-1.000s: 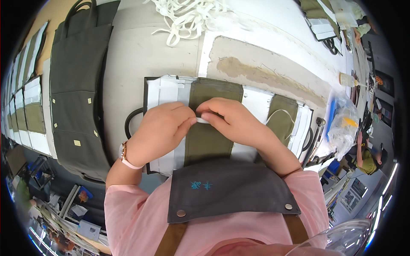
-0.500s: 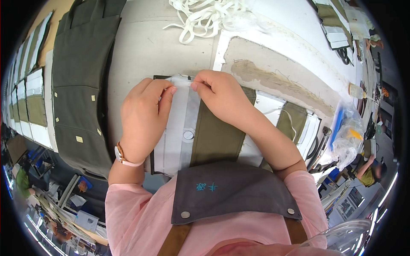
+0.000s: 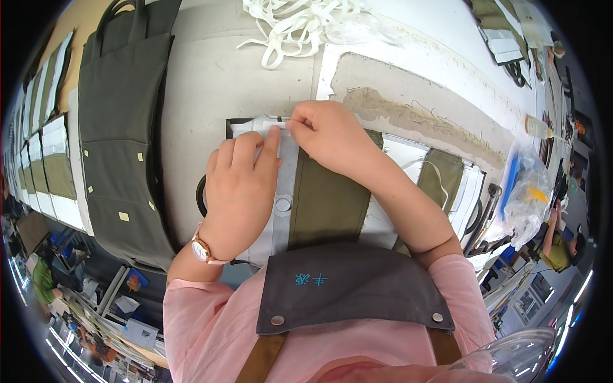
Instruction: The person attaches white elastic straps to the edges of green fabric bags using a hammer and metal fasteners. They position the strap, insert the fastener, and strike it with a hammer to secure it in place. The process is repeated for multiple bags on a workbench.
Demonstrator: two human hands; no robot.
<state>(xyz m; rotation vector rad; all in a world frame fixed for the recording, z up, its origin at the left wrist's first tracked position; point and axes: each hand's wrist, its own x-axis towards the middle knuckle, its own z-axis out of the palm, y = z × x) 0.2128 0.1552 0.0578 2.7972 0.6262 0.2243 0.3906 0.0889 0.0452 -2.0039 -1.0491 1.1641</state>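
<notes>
A white and olive fabric panel point(image 3: 329, 201) with dark edges lies on the table in front of me. Along its far edge runs a short white strip point(image 3: 282, 126). My right hand point(image 3: 335, 140) pinches the right end of that strip between thumb and forefinger. Over the panel's white part, my left hand point(image 3: 239, 182) lies palm down, its fingers stretched out and the index fingertip pressing on the strip. A round metal snap point(image 3: 283, 205) sits on the panel's translucent band, right of my left hand. The panel beneath my left palm is hidden.
Dark green bag bodies point(image 3: 124, 121) are stacked at the left. Loose white tape point(image 3: 294, 29) lies tangled at the far side. A thin white cord point(image 3: 436, 171) crosses more panels on the right, near a clear plastic bag point(image 3: 529, 198) and a tool point(image 3: 490, 195).
My left hand has let go of its pinch, shifted right and flattened, its index finger now on the strip. My right hand stays nearly in place, still pinching.
</notes>
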